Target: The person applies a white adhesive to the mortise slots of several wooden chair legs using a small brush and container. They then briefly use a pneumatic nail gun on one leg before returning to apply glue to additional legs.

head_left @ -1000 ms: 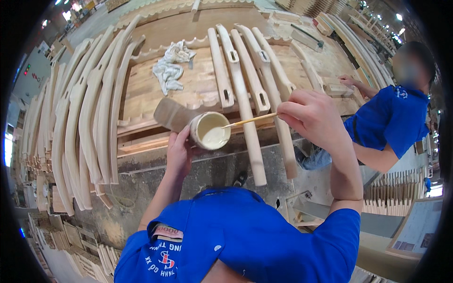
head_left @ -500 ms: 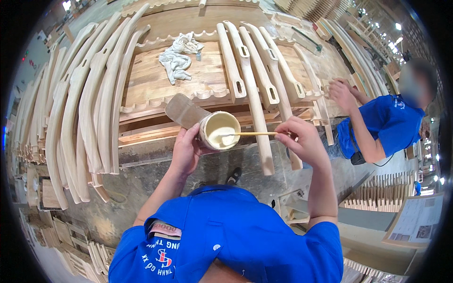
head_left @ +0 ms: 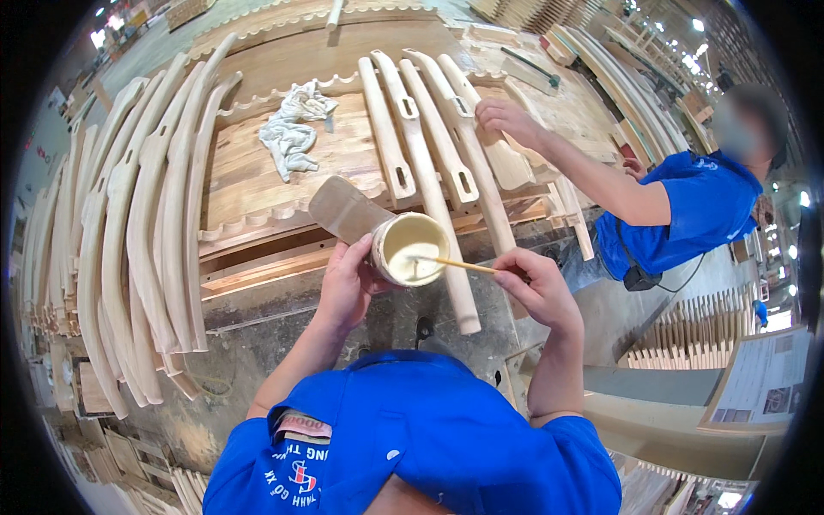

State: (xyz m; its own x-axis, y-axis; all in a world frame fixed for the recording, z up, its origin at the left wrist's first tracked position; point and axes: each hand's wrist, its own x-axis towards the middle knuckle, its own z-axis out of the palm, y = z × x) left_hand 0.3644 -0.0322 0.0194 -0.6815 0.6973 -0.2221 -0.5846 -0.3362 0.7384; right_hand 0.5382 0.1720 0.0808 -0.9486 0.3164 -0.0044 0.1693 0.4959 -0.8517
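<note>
My left hand point(head_left: 347, 281) is wrapped around a round tub point(head_left: 378, 250) of pale cream liquid point(head_left: 424, 268), tipped so its inside shows. From behind the tub a flat brown wooden paddle point(head_left: 345, 211) sticks out to the upper left; how it is joined or held is hidden. My right hand point(head_left: 542, 292) pinches the end of a thin yellowish stick point(head_left: 470, 267). The other end of the stick dips into the liquid, and its tip cannot be seen clearly. Just beyond the tub, slotted wooden bars point(head_left: 427, 176) lie across the workbench.
A crumpled white cloth point(head_left: 293, 129) lies on the bench point(head_left: 236, 163), which has scalloped wooden strips. Long curved wooden pieces point(head_left: 146, 210) stand in a row on the left. At the right a co-worker in blue point(head_left: 708, 202) has a hand point(head_left: 508, 118) on the farthest bars.
My right hand has come slightly left and lower, and the stick now slopes more inside the tub. The co-worker's arm has reached left onto the bars. The whole view has shifted a little.
</note>
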